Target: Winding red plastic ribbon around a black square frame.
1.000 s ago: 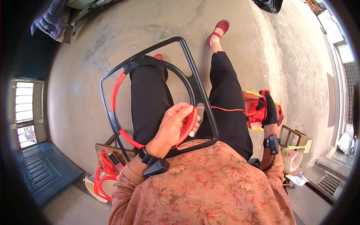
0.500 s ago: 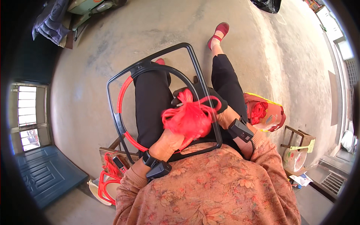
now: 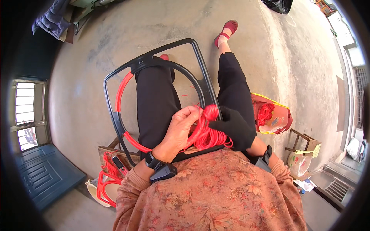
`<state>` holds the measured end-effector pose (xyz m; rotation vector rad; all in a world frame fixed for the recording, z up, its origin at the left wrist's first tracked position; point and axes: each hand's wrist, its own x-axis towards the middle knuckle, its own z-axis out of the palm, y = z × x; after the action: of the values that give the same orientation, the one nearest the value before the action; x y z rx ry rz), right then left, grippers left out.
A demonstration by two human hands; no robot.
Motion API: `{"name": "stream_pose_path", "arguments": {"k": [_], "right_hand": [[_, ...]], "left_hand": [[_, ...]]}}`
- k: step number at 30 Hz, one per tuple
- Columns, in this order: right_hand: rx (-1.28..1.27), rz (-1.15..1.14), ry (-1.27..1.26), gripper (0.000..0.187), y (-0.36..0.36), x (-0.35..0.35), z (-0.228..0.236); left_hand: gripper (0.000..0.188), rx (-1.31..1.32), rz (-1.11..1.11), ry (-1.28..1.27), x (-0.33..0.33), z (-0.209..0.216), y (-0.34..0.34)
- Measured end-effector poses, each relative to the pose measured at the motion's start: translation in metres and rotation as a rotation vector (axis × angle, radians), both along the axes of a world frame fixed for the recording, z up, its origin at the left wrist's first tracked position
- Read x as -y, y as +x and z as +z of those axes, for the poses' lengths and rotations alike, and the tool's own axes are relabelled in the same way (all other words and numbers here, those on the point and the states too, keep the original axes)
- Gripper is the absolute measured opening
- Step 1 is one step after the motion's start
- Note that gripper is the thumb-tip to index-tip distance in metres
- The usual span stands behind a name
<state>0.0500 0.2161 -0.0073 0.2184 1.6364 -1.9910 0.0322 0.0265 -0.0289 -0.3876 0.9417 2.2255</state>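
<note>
A black frame (image 3: 204,63), rectangular with a round ring inside it, lies tilted across my lap. Red cord covers parts of the ring (image 3: 122,89) at its left and lower sides. My bare left hand (image 3: 179,129) is at the ring's lower right, thumb and fingertips pinched together on the red cord there. A looped hank of red cord (image 3: 210,136) hangs beside those fingertips, over the frame's near right side. My right hand (image 3: 237,129), in a black glove, grips the hank from the right, its thumb towards the loops; its other fingers are partly hidden.
At my right stands a red bag (image 3: 283,119) with more red cord in it, near a small wooden stool (image 3: 304,140). On my left, a wooden seat (image 3: 102,152) bears red cord and a small device (image 3: 118,163), with a red frame (image 3: 104,188) below.
The cord hank has moved from above the ring down to its lower right side. My left hand has gone from under the hank to the ring. My right hand has drawn back rightwards.
</note>
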Motion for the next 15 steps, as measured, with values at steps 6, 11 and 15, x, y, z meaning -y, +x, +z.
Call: {"name": "stream_pose_path", "arguments": {"k": [6,11,15], "right_hand": [[0.120,-0.004,-0.054,0.030,0.016,0.001,0.001],[0.128,0.040,-0.162,0.023,0.017,-0.021,-0.010],[0.041,0.121,0.011,0.027,0.015,-0.056,-0.018]], "left_hand": [[0.009,0.030,0.030,-0.015,-0.004,0.006,0.001],[0.009,0.020,-0.003,-0.029,-0.003,0.008,0.002],[0.012,0.044,-0.091,-0.078,-0.002,0.014,0.000]]}}
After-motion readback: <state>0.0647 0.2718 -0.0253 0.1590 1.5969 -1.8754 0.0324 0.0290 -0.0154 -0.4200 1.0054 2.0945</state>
